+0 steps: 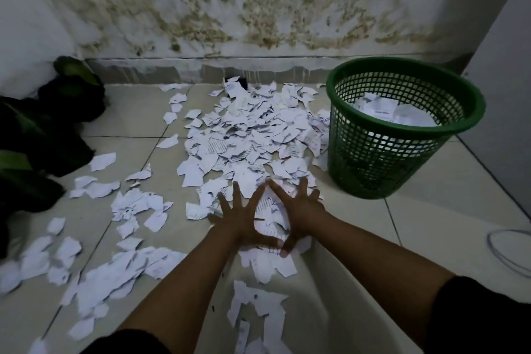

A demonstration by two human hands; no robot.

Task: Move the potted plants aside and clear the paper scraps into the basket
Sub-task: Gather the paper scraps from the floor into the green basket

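Both hands lie flat on the scraps (253,135) at 6 o'clock of the pile, left hand (240,220) and right hand (298,214) with fingers spread apart, thumbs nearly meeting. The basket (471,106), part-filled with paper, stands at 2 o'clock. The plants (43,135), dark and hard to make out, sit at 9 o'clock by the wall (258,3).

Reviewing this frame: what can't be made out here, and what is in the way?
All in the head view:
- Potted plants: dark and cut off by the left edge; pots not distinguishable.
- Basket: paper shows inside, but how full is unclear through the mesh.
- Paper scraps: printed text too small to read; the near ones are blurred.
- Left hand and right hand: fingers spread; contact with the scraps is uncertain.
- Round rim: cut off by the right edge.
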